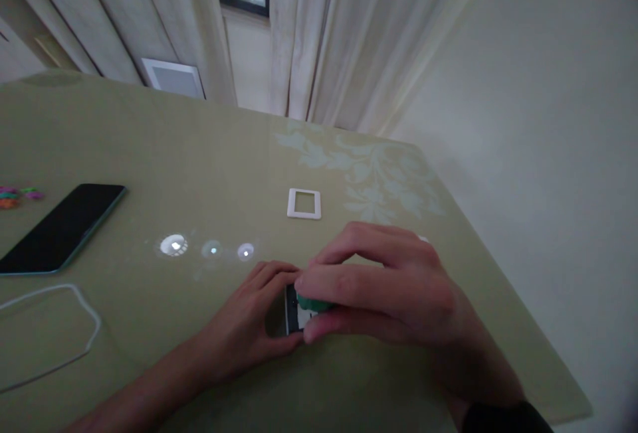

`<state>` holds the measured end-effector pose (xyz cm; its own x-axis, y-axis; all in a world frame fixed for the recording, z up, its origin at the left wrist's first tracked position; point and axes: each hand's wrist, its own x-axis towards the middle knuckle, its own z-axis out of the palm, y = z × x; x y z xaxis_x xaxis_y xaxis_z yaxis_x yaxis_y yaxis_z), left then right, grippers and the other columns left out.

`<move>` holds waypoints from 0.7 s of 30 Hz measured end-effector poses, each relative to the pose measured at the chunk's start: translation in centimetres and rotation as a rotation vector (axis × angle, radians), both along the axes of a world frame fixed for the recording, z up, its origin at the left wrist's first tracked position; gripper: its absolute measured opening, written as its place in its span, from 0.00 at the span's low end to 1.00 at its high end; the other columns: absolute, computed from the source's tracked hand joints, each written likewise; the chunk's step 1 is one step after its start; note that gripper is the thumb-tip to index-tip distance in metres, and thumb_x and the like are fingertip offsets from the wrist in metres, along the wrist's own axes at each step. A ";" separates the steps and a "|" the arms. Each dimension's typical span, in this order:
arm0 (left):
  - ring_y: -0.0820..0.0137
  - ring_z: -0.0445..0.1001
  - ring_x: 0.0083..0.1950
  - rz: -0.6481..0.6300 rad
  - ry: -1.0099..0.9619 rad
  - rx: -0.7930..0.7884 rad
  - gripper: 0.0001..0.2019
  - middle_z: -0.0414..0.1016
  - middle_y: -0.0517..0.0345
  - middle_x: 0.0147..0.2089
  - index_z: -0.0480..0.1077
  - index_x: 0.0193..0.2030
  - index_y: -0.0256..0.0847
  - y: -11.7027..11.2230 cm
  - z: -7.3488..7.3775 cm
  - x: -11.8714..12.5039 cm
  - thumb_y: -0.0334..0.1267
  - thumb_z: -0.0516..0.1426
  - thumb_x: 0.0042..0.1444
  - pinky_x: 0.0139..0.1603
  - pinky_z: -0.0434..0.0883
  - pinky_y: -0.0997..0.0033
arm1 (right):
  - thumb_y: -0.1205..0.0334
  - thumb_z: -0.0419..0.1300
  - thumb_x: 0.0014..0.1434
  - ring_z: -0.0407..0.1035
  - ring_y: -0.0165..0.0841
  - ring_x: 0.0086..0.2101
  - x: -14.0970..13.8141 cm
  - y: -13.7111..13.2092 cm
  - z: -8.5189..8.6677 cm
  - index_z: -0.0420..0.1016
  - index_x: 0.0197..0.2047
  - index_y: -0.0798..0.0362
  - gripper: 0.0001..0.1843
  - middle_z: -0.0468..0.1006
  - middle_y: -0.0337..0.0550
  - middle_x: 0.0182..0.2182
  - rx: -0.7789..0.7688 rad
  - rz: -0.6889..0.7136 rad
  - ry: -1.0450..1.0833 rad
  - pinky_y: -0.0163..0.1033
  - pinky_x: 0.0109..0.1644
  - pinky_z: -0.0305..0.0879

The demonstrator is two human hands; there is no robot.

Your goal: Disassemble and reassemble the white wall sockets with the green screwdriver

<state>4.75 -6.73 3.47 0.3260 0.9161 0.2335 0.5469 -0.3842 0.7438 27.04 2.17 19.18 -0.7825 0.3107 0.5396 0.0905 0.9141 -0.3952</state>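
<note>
Near the front middle of the table, my left hand (256, 320) holds a small flat piece (292, 310) with a dark edge and a white face. Its thumb lies along the near side and its fingers along the far side. My right hand (383, 287) reaches over from the right, its fingers closed on a small green object (314, 303) over that white face. Most of the green object and the piece's right part are hidden by the right fingers. A white square frame (316, 204) with an open middle lies flat just beyond my hands.
A black-screened phone or tablet (64, 227) lies at the left, with small colourful bits (14, 196) beyond it. A white cable (92, 327) loops nearer to me. The glossy table (199, 154) ends at the right by a pale wall; curtains (359, 34) hang behind it.
</note>
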 end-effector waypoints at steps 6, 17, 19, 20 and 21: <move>0.44 0.79 0.63 0.005 -0.016 -0.061 0.34 0.79 0.55 0.64 0.69 0.69 0.61 -0.2 -0.5 0.0 0.46 0.71 0.56 0.61 0.82 0.42 | 0.67 0.55 0.79 0.77 0.31 0.61 0.5 -0.1 1.1 0.80 0.63 0.61 0.17 0.82 0.52 0.62 -0.249 0.203 -0.051 0.36 0.66 0.73; 0.41 0.74 0.69 -0.025 0.007 -0.074 0.33 0.75 0.54 0.69 0.68 0.68 0.59 0.0 -0.4 -0.1 0.48 0.71 0.58 0.64 0.80 0.41 | 0.66 0.58 0.77 0.76 0.35 0.61 0.3 -0.1 0.9 0.78 0.66 0.57 0.18 0.82 0.53 0.61 -0.206 0.158 -0.065 0.42 0.67 0.74; 0.43 0.75 0.68 -0.014 0.014 -0.071 0.31 0.76 0.53 0.67 0.69 0.67 0.57 0.0 -0.2 -0.1 0.48 0.70 0.58 0.63 0.80 0.42 | 0.70 0.59 0.76 0.78 0.32 0.59 0.3 -0.1 1.1 0.80 0.63 0.60 0.16 0.83 0.52 0.59 -0.277 0.205 -0.045 0.37 0.64 0.75; 0.44 0.75 0.67 -0.015 0.015 -0.069 0.30 0.77 0.53 0.65 0.69 0.67 0.57 0.0 -0.1 -0.1 0.48 0.70 0.58 0.64 0.80 0.42 | 0.69 0.63 0.74 0.80 0.30 0.54 0.3 -0.1 1.0 0.82 0.59 0.61 0.14 0.85 0.51 0.55 -0.277 0.186 -0.017 0.33 0.61 0.76; 0.45 0.76 0.67 -0.018 0.015 -0.065 0.31 0.77 0.53 0.65 0.68 0.67 0.58 0.0 -0.1 -0.1 0.48 0.70 0.59 0.65 0.79 0.42 | 0.67 0.68 0.71 0.81 0.29 0.49 0.3 -0.1 0.9 0.84 0.55 0.61 0.12 0.86 0.49 0.50 -0.260 0.141 0.009 0.32 0.56 0.77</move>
